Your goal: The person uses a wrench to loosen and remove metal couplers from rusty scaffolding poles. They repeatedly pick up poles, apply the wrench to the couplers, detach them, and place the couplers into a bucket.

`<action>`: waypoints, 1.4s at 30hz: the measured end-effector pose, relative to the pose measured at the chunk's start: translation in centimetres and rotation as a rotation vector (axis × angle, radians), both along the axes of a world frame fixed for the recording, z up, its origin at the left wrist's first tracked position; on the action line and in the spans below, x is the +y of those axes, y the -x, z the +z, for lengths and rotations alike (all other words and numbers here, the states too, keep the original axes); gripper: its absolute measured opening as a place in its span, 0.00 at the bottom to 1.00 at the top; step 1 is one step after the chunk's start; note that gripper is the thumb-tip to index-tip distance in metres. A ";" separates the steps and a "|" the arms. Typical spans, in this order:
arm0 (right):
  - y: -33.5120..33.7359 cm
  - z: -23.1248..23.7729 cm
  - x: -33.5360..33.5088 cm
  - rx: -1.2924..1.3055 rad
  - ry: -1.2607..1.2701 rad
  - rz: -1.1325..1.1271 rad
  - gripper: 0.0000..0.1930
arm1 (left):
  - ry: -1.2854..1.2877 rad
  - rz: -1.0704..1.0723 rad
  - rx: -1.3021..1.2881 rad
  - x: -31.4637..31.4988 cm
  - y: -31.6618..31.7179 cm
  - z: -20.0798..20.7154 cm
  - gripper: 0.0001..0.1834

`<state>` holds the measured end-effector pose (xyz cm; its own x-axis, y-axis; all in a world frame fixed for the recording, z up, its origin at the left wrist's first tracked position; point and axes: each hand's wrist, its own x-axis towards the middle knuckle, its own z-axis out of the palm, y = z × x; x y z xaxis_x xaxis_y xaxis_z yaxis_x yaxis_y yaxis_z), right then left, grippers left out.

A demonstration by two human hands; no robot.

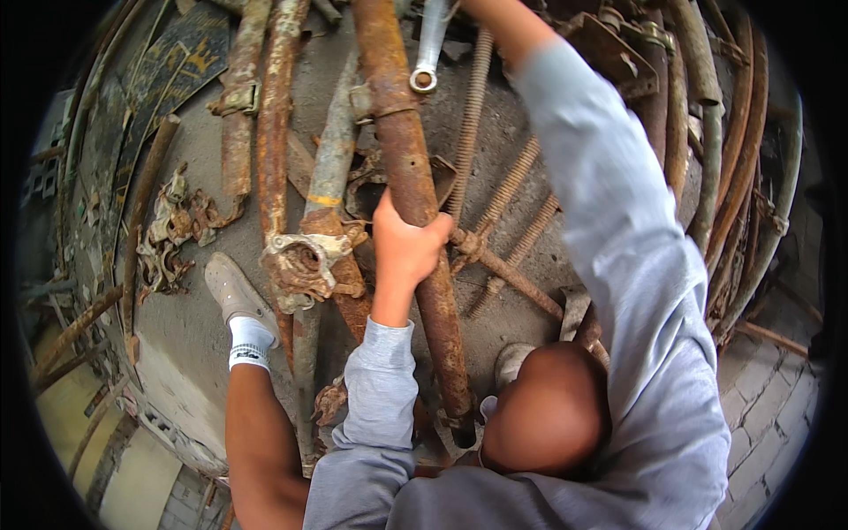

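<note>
Beneath you spreads a gritty grey concrete floor (181, 344). Your long, rust-brown round metal pipe (442, 331) slants through the middle of the view, running past the top edge, its lower end near your bent knee (548, 411). A grey metal pipe with a yellow band (334, 168) is left of it; rusty threaded rods (473, 115) are to the right. Your left hand (409, 237) wraps around the rust-brown pipe. Your right hand lies beyond the top edge, so I cannot tell its grip. A silvery ring-ended spanner (429, 44) hangs down near your right wrist (508, 26).
</note>
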<state>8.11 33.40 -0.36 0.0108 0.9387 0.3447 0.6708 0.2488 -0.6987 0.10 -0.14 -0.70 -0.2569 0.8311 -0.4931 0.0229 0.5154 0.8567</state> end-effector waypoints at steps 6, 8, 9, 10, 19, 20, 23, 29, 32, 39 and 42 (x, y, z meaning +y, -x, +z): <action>16.4 4.8 -15.0 -0.230 0.020 0.728 0.19 | -0.172 -0.003 0.116 0.1 0.2 0.4 0.27; 13.3 4.5 -20.2 -0.197 -0.105 0.887 0.22 | -0.173 -0.236 0.280 -0.5 0.3 -1.4 0.28; 11.2 5.3 -22.7 -0.170 -0.112 0.980 0.18 | -0.192 -0.353 0.478 -2.1 1.1 -4.0 0.27; 8.8 4.1 -24.5 -0.110 -0.180 1.048 0.18 | -0.140 -0.379 0.466 -3.1 0.7 -4.9 0.24; -12.2 2.8 -27.7 -0.067 -0.093 0.695 0.11 | 0.006 0.027 -0.043 0.2 -0.4 0.2 0.22; -13.1 1.9 -27.7 -0.066 0.005 0.646 0.10 | -0.011 0.022 -0.019 0.1 -0.1 0.3 0.21; -14.4 2.8 -26.3 0.046 0.265 0.752 0.07 | -0.047 0.015 0.053 -0.2 0.2 0.1 0.17; -15.6 5.5 -23.6 -0.184 0.261 0.870 0.08 | 0.021 0.025 -0.028 0.4 -0.2 1.3 0.17; -17.9 5.5 -22.0 -0.163 0.361 0.815 0.14 | -0.053 0.019 0.060 -0.2 0.1 0.3 0.17; -18.0 1.3 -11.0 0.201 0.376 0.462 0.22 | -0.053 0.017 0.043 -0.1 -0.3 0.3 0.17; -10.0 1.1 -5.1 0.614 0.546 0.428 0.22 | -0.040 0.029 0.062 -0.5 0.6 0.0 0.16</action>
<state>18.06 28.26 0.78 -0.3400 0.9353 -0.0984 0.0712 -0.0787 -0.9943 -0.47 -0.67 -0.70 -0.3104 0.8417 -0.4419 0.0620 0.4818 0.8741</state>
